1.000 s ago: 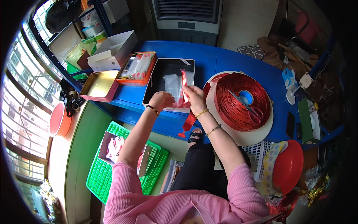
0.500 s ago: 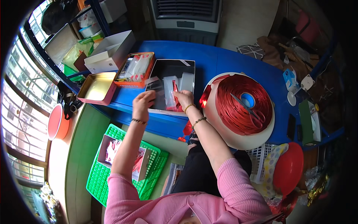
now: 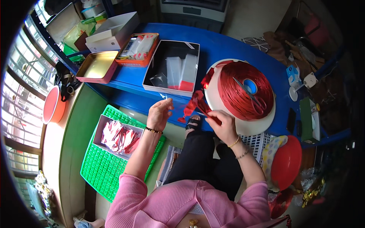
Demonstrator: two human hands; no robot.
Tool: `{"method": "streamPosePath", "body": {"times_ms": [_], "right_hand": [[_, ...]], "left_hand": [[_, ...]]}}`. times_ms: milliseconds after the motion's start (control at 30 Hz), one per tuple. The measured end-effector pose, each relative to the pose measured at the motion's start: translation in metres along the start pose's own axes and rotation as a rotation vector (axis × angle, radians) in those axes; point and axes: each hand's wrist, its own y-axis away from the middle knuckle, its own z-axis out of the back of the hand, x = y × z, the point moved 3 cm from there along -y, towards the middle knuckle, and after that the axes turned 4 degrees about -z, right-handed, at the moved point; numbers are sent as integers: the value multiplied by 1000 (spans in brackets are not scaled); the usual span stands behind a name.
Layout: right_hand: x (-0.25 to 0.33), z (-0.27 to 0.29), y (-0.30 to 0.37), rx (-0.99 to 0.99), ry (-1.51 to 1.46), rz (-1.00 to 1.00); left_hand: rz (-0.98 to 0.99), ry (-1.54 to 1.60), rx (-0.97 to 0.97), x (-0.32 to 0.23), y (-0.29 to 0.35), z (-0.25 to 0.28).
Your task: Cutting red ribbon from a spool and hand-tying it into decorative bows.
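Head camera: from my remote seat I see a person in a pink top [image 3: 178, 199] with 2 bare hands at a blue table [image 3: 213, 41], and I take the shallow black-lined box [image 3: 168, 91] there as my landmark. The right hand [image 3: 224, 127], right of the box and nearer the person, pinches thumb and fingers together on a dark red strip [image 3: 214, 118]. Loose red ribbon [image 3: 195, 100] hangs between that hand and the box's near right corner; I cannot tell whether it joins the strip. The left hand [image 3: 158, 113], just on the person's side of the box, has its fingers curled and nearly meeting; a faint glint shows there, but I cannot tell whether they hold clear film. Right of the box sits a large ribbon roll [image 3: 232, 108], with scissors [image 3: 242, 86] lying on it. A good part looks done: left of the box and nearer the person, a pale carton [image 3: 99, 133] holds heaped red-and-white packets [image 3: 119, 138]. Much looks left: 2 stacks of clear sleeves [image 3: 174, 72] lie inside the box, and the roll is thick.
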Motion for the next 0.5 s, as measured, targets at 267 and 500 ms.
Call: {"method": "streamPosePath", "body": {"times_ms": [267,500], "right_hand": [[15,17,58,16,374,237],[17,8,70,20,368,197]], "left_hand": [[171,122,35,50,42,-48],[174,20,2,69,63,-61]]}}
